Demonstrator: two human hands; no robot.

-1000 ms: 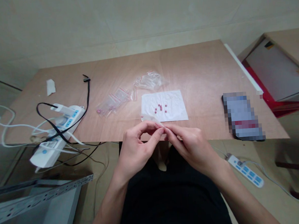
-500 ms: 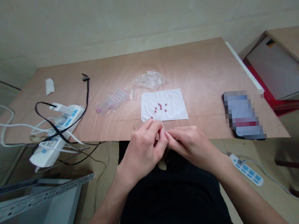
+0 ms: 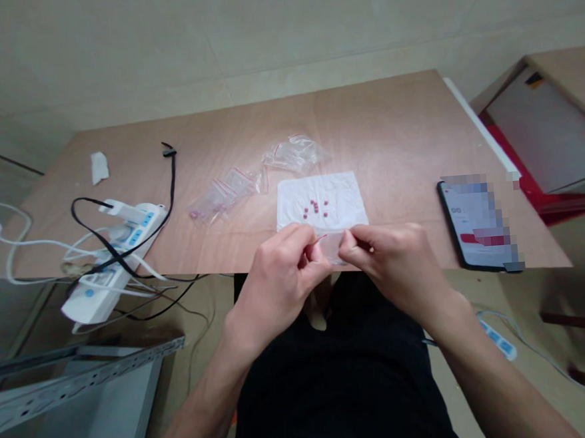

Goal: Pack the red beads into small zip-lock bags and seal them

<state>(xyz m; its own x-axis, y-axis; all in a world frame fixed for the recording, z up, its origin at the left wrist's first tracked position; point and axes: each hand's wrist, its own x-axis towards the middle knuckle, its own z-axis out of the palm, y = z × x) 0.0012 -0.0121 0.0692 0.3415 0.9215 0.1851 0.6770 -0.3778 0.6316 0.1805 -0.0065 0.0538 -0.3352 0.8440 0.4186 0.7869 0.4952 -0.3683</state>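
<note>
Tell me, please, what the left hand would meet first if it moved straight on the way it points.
Past the clear bag held between the hands, the left hand would likely meet the right hand first, though depth is unclear.

We're up at the wearer's head, facing forward and tipping steeply down over the table (image 3: 386, 126), and it's a wide look! The left hand (image 3: 286, 266) and right hand (image 3: 395, 258) sit near, just below centre; dark clothing (image 3: 339, 396) fills the bottom, the wall (image 3: 279, 33) spans the top, floor (image 3: 523, 296) flanks both sides.
</note>
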